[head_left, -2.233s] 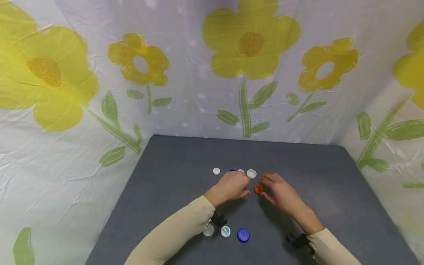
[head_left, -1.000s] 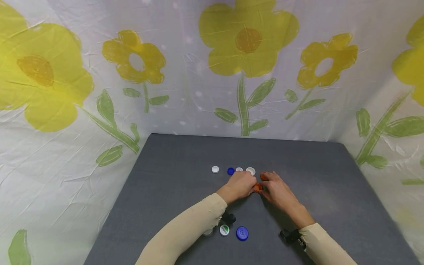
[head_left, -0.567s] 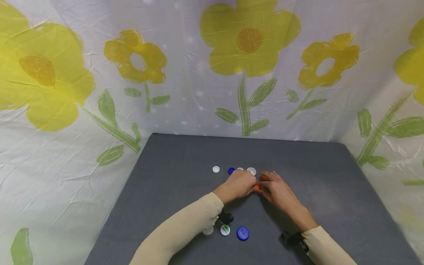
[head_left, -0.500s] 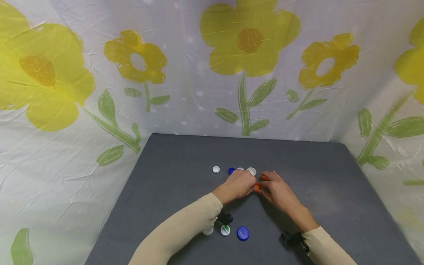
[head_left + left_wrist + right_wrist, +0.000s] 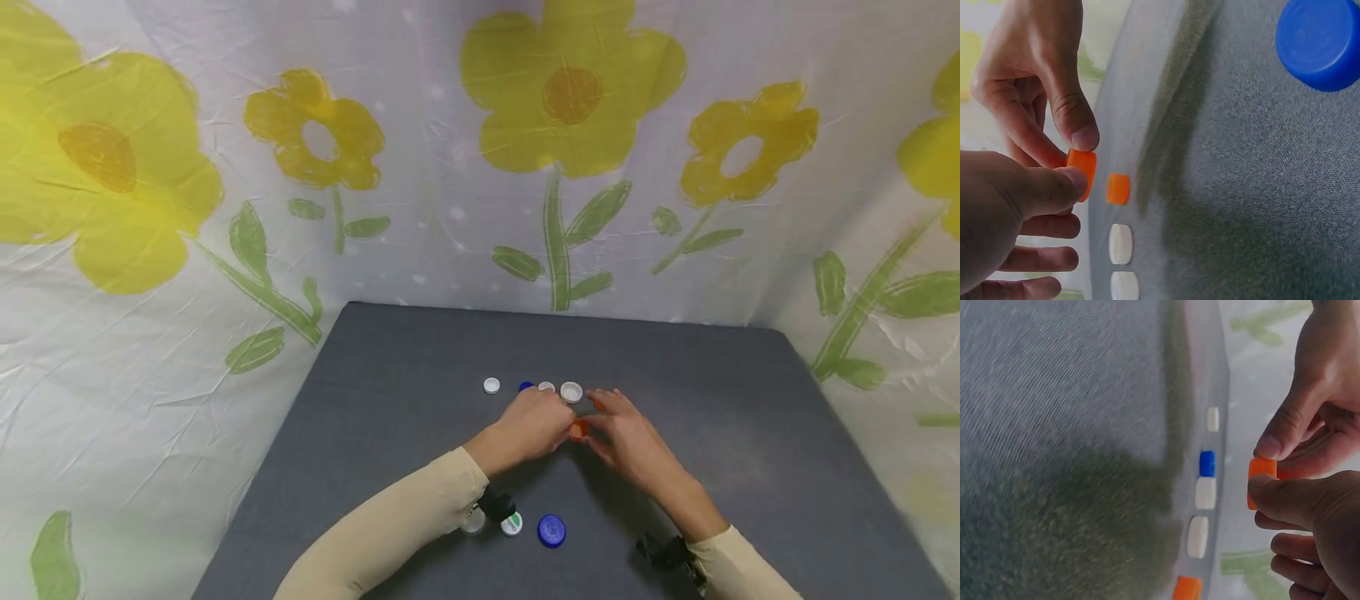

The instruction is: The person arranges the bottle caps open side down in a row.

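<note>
An orange bottle cap (image 5: 578, 429) is between my two hands, held above the grey table. In the left wrist view, my left hand (image 5: 997, 212) pinches this orange cap (image 5: 1082, 172) from below, thumb across its side. My right hand (image 5: 637, 442) pinches the same cap from the opposite edge, its thumb pressing the rim. A second orange cap (image 5: 1118, 189) lies on the table behind, mostly covered by my right fingers in the head view. Left of it stand a larger white cap (image 5: 572, 392), a smaller white cap (image 5: 547, 387) and a blue cap (image 5: 527, 386), partly hidden by my left hand (image 5: 532, 423).
Another white cap (image 5: 491, 386) sits at the left end of the far row. Closer to me lie a large blue cap (image 5: 551, 531), a white cap with a green mark (image 5: 512, 523) and a pale cap (image 5: 473, 522) beside my left wrist. Flowered cloth (image 5: 442, 275) hangs behind the table (image 5: 420, 358).
My left hand has moved right and taken hold of the orange cap together with my right hand. Most recently both hands have shifted slightly left with it.
</note>
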